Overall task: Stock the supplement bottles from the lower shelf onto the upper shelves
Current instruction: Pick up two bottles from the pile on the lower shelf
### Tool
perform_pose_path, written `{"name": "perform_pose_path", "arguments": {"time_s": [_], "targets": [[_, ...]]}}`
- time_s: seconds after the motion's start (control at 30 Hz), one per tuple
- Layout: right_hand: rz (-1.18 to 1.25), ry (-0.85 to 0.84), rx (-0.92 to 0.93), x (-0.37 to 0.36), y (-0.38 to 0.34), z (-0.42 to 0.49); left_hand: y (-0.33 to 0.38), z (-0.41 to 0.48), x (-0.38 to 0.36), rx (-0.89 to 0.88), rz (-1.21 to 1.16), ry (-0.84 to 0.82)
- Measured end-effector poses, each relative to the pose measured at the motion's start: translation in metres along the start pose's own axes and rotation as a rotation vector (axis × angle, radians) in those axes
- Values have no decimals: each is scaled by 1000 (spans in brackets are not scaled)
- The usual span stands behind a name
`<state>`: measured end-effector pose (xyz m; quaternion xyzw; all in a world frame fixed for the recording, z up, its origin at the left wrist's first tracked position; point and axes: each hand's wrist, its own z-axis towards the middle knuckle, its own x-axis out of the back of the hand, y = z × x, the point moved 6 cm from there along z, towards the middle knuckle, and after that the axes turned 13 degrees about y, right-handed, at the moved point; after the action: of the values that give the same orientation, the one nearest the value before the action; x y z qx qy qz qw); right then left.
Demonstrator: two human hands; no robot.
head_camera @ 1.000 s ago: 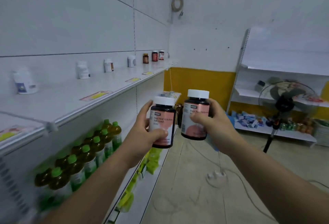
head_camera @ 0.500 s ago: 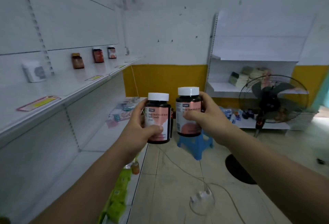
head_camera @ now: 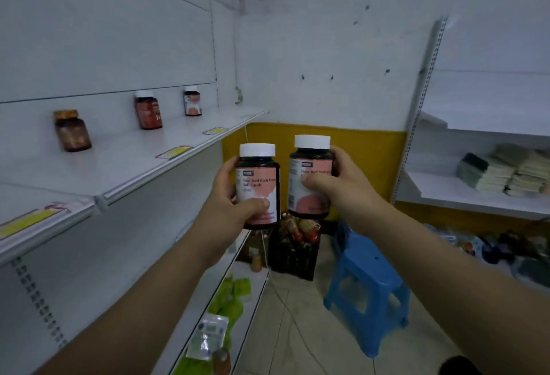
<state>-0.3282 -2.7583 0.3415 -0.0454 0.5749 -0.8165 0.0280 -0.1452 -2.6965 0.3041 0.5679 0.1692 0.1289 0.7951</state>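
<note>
The left grip was clamped round one supplement bottle, thumb across the lower label. The right grip was clamped on a second bottle just beside it at three o'clock and a little higher. Neither hold had altered in the last second. The surroundings had: the three bottles standing on the upper shelf, small and far a second before, now stood near at ten o'clock. The farthest of them bore the same pink label. By my reckoning the carry was nearly done and setting down came next. Both held bottles stood upright in the air, long axes running six to twelve o'clock, white caps at twelve, labels facing the wearer.
</note>
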Motion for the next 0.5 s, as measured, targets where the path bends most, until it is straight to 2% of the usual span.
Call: {"name": "perform_pose_path", "arguments": {"time_s": [0.3,0.5], "targets": [[25,-69,71,-88,68,255,-47,247,-4,-123,-43,236],[74,-181,87,-140,83,391,-49,356,-9,-110,-43,427]]}}
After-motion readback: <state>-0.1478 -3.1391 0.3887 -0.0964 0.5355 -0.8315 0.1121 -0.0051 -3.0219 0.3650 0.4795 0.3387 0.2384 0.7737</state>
